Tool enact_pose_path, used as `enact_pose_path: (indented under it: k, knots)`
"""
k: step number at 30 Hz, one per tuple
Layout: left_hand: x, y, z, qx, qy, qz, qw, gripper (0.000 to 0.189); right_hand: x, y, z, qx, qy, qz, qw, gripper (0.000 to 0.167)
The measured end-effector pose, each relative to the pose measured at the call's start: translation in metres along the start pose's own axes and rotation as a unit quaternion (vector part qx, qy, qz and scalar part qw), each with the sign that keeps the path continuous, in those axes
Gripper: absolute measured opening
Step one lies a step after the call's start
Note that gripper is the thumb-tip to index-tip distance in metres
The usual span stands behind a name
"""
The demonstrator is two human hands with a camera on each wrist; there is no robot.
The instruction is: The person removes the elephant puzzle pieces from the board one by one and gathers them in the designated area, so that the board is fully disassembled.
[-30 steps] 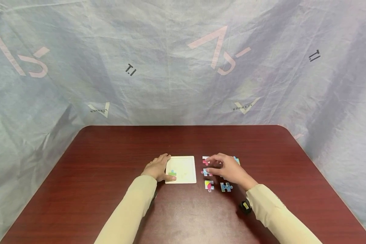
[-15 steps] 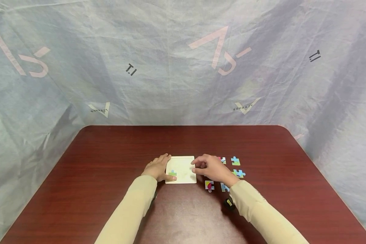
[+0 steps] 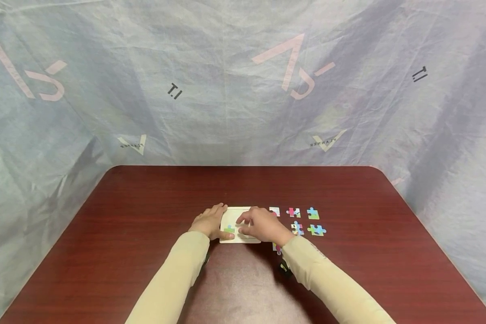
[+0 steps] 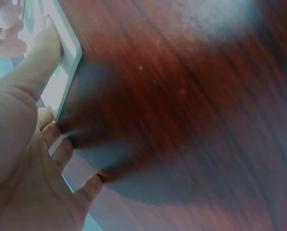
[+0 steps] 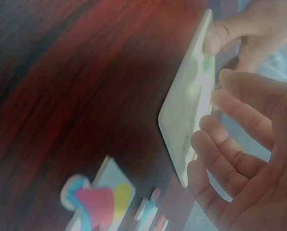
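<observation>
My left hand (image 3: 207, 223) rests along the left edge of the white puzzle tray (image 3: 243, 211), thumb on the tray and the other fingers stretched on its outer side. Beside that thumb, a green and blue puzzle piece (image 3: 229, 228) lies in the tray's front left. My right hand (image 3: 263, 226) hangs over the tray with thumb and index finger pinching a puzzle piece, mostly hidden behind the fingertips. In the right wrist view those fingertips are close to my left thumb (image 5: 219, 38).
Right of the tray lie several loose puzzle pieces, among them a pink one (image 3: 293, 212), a blue and green one (image 3: 313, 213) and a yellow and pink one (image 5: 97, 204). My right sleeve (image 3: 308, 261) covers part of that area. A grey cloth (image 3: 227, 90) hangs behind the brown table (image 3: 166, 189).
My right hand has moved left from the loose pieces to over the tray, and several pieces it covered now show. My left hand has kept its place.
</observation>
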State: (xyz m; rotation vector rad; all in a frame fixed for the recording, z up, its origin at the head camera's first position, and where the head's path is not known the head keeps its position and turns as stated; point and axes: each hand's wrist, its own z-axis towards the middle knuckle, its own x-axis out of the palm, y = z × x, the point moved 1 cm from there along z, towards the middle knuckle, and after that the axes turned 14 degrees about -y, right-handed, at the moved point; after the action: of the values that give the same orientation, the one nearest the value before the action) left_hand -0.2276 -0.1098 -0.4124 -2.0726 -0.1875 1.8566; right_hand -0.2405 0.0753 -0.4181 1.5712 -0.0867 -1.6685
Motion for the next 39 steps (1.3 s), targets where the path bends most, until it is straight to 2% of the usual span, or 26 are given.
enact_pose_path:
  k: [9,16,23,32,39]
  knots:
    - [-0.004,-0.002,-0.003,0.0,0.007,0.001,1.0,0.092,0.013,0.011,0.008,-0.044,0.01,-0.077,0.996,0.024]
    - [-0.002,0.0,-0.001,-0.002,0.008,-0.004,1.0,0.091,0.016,0.011,0.013,-0.083,0.013,-0.092,0.9922,0.021]
    - [0.006,0.005,0.006,-0.001,0.008,-0.01,0.9999,0.093,0.015,0.01,0.014,-0.073,0.015,-0.086,0.9935,0.019]
    - [0.0,0.001,0.003,-0.011,0.023,-0.034,0.9991,0.096,0.014,0.007,0.015,-0.052,0.009,-0.099,0.9937,0.017]
    - [0.001,0.002,0.003,-0.013,0.021,-0.027,0.9993,0.106,0.008,0.001,0.013,-0.048,-0.008,-0.11,0.9927,0.016]
